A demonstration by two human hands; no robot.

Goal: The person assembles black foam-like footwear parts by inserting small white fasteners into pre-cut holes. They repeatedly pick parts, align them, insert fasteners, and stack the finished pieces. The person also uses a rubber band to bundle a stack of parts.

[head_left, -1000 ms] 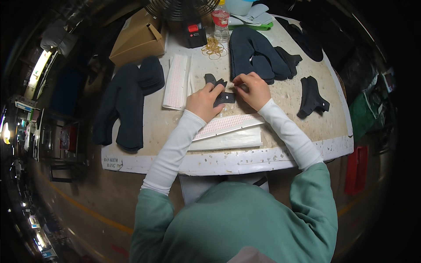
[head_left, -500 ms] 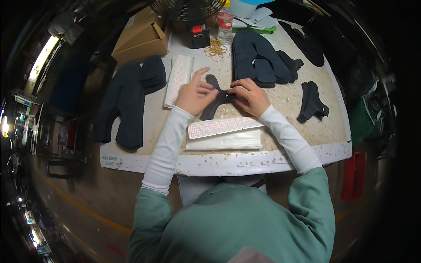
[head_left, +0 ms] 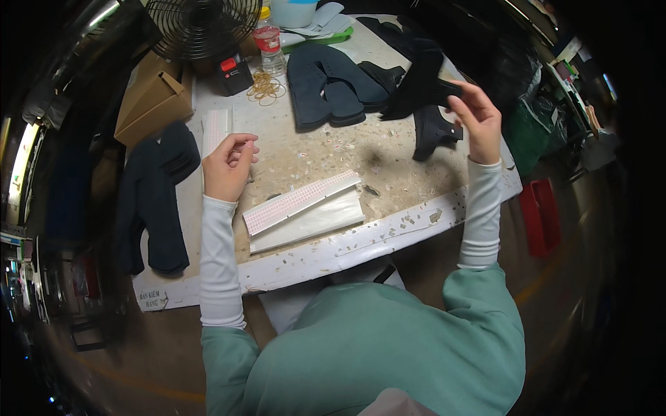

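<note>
My right hand (head_left: 476, 114) is raised over the right side of the table, thumb and fingers pinching one arm of a black, soft-looking Y-shaped piece (head_left: 421, 80), blurred by motion. Just below it lies another such black piece (head_left: 431, 133) with a small white sticker on it. My left hand (head_left: 232, 165) is at the left, its fingers curled in and the thumb against them; whatever they may hold is too small to make out. It partly covers a strip of pinkish stickers (head_left: 216, 122). Nearer me, a second sticker strip (head_left: 300, 202) lies across a white backing sheet (head_left: 312, 220).
Stacked black cut pieces lie left (head_left: 149, 208) and at the back middle (head_left: 319, 83). Farther back are a fan (head_left: 202, 24), cardboard box (head_left: 154, 97), bottle (head_left: 268, 41), rubber bands (head_left: 265, 88) and a black-red device (head_left: 234, 75). A red bin (head_left: 541, 216) stands beyond the right edge.
My right hand has carried the Y-shaped piece from the middle of the table to the right. My left hand has let go of it and drawn back left. The view has turned rightward.
</note>
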